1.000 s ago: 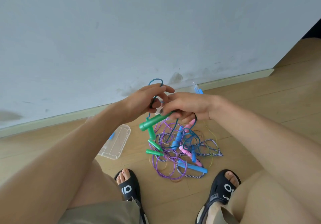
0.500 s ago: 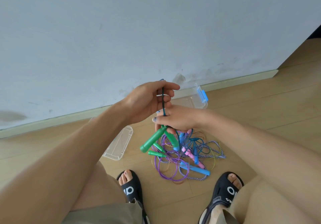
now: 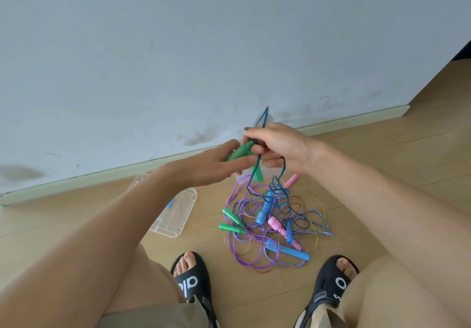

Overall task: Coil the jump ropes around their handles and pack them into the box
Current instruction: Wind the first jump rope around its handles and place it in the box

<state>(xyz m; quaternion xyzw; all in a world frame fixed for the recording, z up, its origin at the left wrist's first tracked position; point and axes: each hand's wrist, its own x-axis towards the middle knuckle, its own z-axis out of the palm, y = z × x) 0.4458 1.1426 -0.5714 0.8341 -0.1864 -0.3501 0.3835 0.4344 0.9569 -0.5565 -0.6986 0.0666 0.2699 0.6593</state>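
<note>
Gripping green handles (image 3: 239, 151), both hands (image 3: 280, 146) hide the box; clear lid (image 3: 175, 210) lies beside tangled ropes (image 3: 267, 220).

Green handles (image 3: 239, 152) and a dark blue cord (image 3: 257, 167) are seen. Purple cord (image 3: 251, 253), a blue-and-white striped rope (image 3: 313, 215), pink (image 3: 276, 225) and blue handles (image 3: 293, 252) are heaped; the box (image 3: 175, 215) appears clear. The sandals (image 3: 190, 287) are black, white-lettered.

Soft, even daylight, faint shadows, mild motion blur, and wide-angle bending toward the edges.
</note>
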